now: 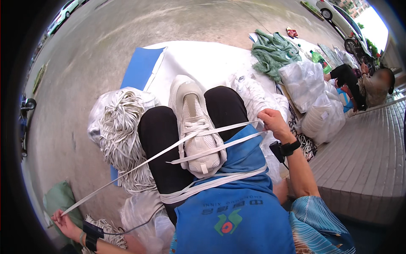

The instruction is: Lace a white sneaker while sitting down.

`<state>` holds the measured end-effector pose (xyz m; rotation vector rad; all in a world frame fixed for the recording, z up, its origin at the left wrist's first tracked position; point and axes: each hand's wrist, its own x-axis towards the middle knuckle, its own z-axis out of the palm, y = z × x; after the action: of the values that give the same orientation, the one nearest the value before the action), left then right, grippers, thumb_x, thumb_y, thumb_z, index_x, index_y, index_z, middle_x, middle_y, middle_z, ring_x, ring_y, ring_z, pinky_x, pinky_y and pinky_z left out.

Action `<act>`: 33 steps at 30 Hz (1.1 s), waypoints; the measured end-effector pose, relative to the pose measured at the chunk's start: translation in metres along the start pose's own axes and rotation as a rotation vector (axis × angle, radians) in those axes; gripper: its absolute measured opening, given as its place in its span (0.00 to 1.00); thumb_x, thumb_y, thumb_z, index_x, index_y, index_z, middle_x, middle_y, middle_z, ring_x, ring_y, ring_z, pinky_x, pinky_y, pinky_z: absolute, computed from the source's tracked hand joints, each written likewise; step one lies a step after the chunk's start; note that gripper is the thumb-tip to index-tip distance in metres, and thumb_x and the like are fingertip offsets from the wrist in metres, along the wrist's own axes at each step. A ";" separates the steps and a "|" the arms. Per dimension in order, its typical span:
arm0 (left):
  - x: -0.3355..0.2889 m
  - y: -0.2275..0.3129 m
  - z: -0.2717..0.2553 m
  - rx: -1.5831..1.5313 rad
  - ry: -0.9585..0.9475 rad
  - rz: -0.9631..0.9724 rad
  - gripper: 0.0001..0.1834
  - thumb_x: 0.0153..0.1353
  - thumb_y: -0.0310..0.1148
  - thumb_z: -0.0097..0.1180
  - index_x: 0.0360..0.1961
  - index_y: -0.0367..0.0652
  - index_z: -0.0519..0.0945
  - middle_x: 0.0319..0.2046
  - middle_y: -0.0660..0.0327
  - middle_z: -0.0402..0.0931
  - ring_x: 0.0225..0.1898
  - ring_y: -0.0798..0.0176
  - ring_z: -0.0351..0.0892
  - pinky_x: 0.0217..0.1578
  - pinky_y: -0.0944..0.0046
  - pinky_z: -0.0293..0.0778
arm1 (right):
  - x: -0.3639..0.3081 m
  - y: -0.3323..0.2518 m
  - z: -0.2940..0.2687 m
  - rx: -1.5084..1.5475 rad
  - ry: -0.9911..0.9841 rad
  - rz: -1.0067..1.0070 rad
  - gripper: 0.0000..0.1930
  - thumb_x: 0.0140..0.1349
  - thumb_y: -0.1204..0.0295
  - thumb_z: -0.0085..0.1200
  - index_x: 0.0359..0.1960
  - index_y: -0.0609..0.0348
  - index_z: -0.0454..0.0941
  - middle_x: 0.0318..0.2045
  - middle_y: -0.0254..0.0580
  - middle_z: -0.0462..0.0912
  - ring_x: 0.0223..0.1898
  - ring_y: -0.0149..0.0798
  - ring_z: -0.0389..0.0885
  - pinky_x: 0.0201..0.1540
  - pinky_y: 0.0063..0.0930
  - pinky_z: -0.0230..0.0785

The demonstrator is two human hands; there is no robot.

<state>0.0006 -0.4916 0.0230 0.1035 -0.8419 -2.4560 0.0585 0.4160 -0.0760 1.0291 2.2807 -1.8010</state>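
Observation:
A beige mesh sneaker (198,153) lies between my black-trousered knees, its toe pointing toward me. A flat off-white shoelace (153,159) runs from its eyelets down to the lower left, pulled straight. My left hand (67,225) pinches its far end beside a green sack. On the other side, my right hand (277,125) is closed on the lace near the right knee. A second strand passes from that hand across the toe, with its tip loose at the left. More white laces (220,181) are wound across the blue apron (232,207) on my lap.
A big bundle of white laces (122,122) hangs at the left beside clear plastic bags. Ahead lies a white sheet (203,57) with a blue board (143,67). Green cloth (272,53) and filled plastic bags (302,80) stand at the right, near a seated person (372,89).

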 end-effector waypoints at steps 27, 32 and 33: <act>-0.261 -0.379 0.284 1.369 -0.997 -0.251 0.07 0.71 0.30 0.43 0.41 0.37 0.72 0.25 0.53 0.76 0.25 0.57 0.77 0.28 0.61 0.71 | -0.084 -0.083 0.067 -0.470 -0.289 -0.909 0.06 0.59 0.78 0.56 0.38 0.63 0.78 0.30 0.45 0.81 0.31 0.47 0.81 0.35 0.34 0.73; -0.254 -0.366 0.286 1.381 -1.036 -0.228 0.04 0.66 0.25 0.50 0.34 0.36 0.74 0.22 0.53 0.71 0.22 0.57 0.72 0.26 0.61 0.68 | -0.077 -0.081 0.048 -0.641 -0.176 -0.785 0.05 0.58 0.79 0.55 0.37 0.62 0.78 0.31 0.47 0.81 0.31 0.50 0.81 0.35 0.36 0.73; -0.254 -0.366 0.285 1.375 -1.053 -0.232 0.04 0.66 0.25 0.50 0.34 0.36 0.74 0.22 0.53 0.71 0.22 0.57 0.72 0.26 0.61 0.68 | -0.079 -0.081 0.047 -0.614 -0.180 -0.817 0.05 0.58 0.79 0.55 0.37 0.62 0.78 0.31 0.47 0.81 0.31 0.50 0.81 0.35 0.36 0.73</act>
<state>-0.0204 0.0367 0.0109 -0.6744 -2.8965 -1.4693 0.0605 0.3303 0.0114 -0.1866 3.0365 -1.0649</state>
